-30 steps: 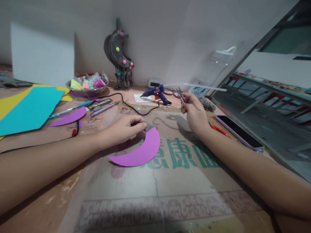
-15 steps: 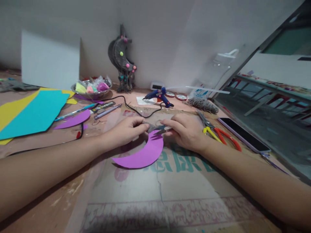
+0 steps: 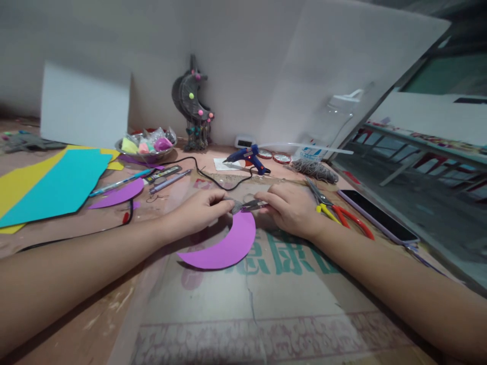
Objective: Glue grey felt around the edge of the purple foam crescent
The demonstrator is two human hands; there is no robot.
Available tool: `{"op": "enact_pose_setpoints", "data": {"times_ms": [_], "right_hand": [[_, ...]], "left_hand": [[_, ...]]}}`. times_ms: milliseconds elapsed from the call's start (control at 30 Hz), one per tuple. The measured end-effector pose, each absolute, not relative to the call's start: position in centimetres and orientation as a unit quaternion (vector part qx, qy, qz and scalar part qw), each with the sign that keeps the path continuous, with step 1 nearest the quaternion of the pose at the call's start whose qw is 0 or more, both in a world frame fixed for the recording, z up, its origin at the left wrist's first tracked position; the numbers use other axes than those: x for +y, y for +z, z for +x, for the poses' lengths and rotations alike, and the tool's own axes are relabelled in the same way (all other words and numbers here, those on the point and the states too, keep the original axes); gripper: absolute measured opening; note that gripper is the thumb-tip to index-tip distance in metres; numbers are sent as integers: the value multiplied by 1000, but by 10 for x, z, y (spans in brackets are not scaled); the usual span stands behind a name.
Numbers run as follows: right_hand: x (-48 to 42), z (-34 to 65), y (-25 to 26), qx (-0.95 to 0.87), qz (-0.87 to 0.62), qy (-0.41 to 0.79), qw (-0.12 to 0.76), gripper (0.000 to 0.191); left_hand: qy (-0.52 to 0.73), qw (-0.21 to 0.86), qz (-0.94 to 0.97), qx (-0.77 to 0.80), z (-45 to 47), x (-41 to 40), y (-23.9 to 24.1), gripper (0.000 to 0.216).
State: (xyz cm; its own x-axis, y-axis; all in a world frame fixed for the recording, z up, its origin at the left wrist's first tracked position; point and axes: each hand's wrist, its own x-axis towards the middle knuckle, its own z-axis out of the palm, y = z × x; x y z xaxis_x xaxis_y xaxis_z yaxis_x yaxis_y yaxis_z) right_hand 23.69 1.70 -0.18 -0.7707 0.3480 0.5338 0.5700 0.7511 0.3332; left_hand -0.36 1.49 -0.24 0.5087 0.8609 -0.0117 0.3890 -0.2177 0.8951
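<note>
A purple paper crescent (image 3: 224, 251) lies in front of me on the cardboard, its upper tip at my fingers. Grey yarn (image 3: 236, 205) seems to be wound about that tip. My left hand (image 3: 203, 210) pinches the wrapped tip between thumb and forefinger. Closed round a small pair of snips (image 3: 251, 205), my right hand (image 3: 291, 208) keeps the blades pointing left, right at the yarn. Whether the blades touch the yarn I cannot tell. Behind the hands rests a blue glue gun (image 3: 249, 156) with a translucent glue stick in it.
Scissors (image 3: 331, 203) and a phone (image 3: 376, 215) lie to the right. A ball of grey yarn (image 3: 315, 171) sits behind them. Coloured paper (image 3: 61, 187), pens and a bowl (image 3: 146, 149) of wrapped bits are at left. A moon-shaped yarn ornament (image 3: 192, 101) stands against the wall.
The view has tilted slightly, so things sit a little lower. The snips' blades have come off the purple paper's face and are now up by the yarn-wrapped tip, appearing closer together.
</note>
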Motion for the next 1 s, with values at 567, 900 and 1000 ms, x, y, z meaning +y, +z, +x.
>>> {"op": "enact_pose_setpoints", "data": {"times_ms": [567,900,1000], "right_hand": [[19,237,-5,-909,-263,-231,225,30],[15,238,-3,-908,-265,-192,260,38],[16,236,-3,-907,-268,-199,258,38]], "left_hand": [[238,457,739,435,-3,13,0,26],[244,469,732,430,-4,13,-2,25],[242,470,733,429,-4,12,-1,26]]}}
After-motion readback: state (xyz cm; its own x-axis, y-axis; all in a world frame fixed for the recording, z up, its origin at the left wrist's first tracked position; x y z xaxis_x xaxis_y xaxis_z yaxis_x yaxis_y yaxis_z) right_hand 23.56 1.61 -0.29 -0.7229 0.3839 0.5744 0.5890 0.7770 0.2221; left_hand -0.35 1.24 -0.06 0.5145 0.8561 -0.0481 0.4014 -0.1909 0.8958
